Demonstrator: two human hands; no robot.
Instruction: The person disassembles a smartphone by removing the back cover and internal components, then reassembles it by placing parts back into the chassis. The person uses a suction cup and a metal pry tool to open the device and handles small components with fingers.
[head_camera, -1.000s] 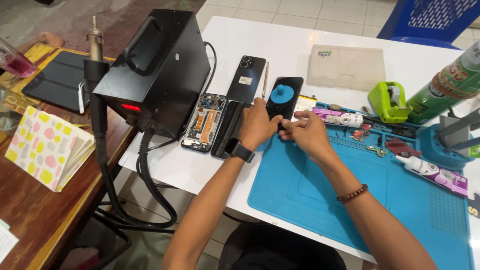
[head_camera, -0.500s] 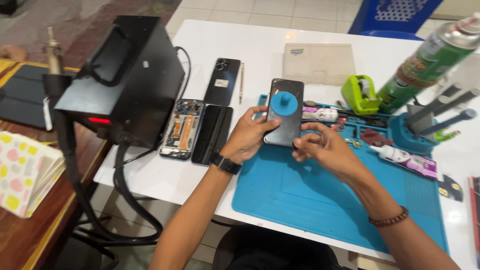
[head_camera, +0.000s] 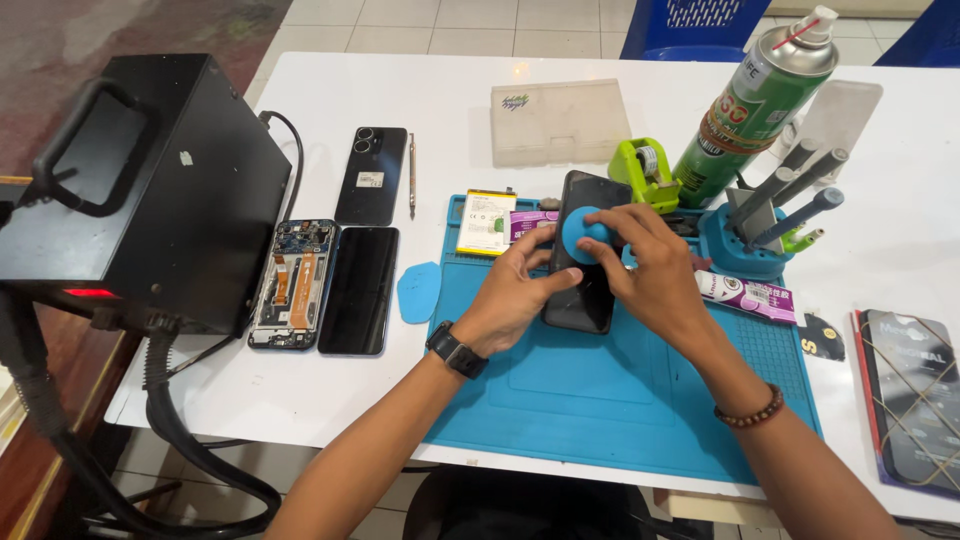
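The phone (head_camera: 583, 262) lies on the blue mat (head_camera: 620, 390), where the left hand (head_camera: 515, 290) clasps its edge to steady it. The right hand (head_camera: 650, 265) pinches the blue suction cup (head_camera: 582, 232) stuck to its face, positioned to pull upward.

Bare forearms, no sleeves. Black watch (head_camera: 458, 351) on left wrist; brown bead bracelet (head_camera: 748, 411) on right wrist.

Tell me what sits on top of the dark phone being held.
A blue suction cup sits on the phone. The right hand grips the cup; the left hand steadies the phone. Fingers cover part of the cup.
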